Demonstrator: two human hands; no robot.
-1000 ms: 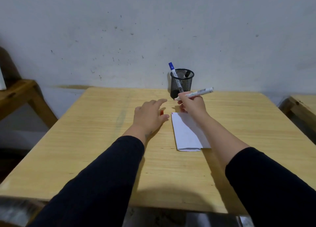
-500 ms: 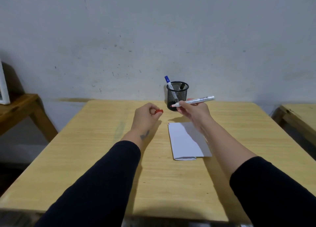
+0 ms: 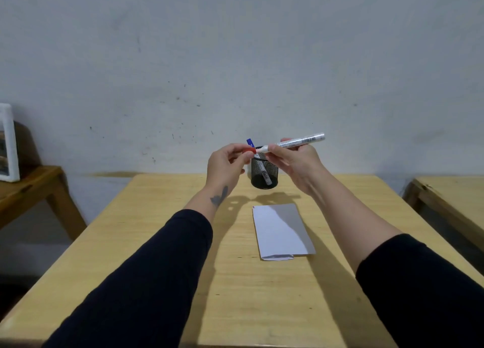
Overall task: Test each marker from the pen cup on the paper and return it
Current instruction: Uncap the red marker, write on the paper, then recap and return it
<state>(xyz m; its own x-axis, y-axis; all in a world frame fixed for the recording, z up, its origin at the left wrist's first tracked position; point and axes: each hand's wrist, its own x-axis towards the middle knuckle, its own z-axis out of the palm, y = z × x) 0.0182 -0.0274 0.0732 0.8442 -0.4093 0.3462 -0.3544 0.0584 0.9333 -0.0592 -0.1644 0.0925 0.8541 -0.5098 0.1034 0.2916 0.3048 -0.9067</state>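
Observation:
My right hand (image 3: pixel 293 161) holds a white marker (image 3: pixel 301 141) level in the air above the table, its tip pointing left. My left hand (image 3: pixel 225 164) pinches the red cap (image 3: pixel 247 150) at the marker's tip. Behind both hands stands the black mesh pen cup (image 3: pixel 264 173) at the table's far edge, with a blue-capped marker (image 3: pixel 250 142) leaning in it. A folded white paper (image 3: pixel 281 231) lies flat on the table below my right wrist, with a small red mark at its far left corner.
The wooden table (image 3: pixel 162 256) stands against a grey wall. A lower wooden side table (image 3: pixel 28 188) with a white frame (image 3: pixel 9 143) stands at the left. Another wooden table (image 3: pixel 455 193) sits at the right edge.
My left hand picked the red cap up off the table and rose with it to the marker's tip. My right hand lifted the marker higher, in front of the cup.

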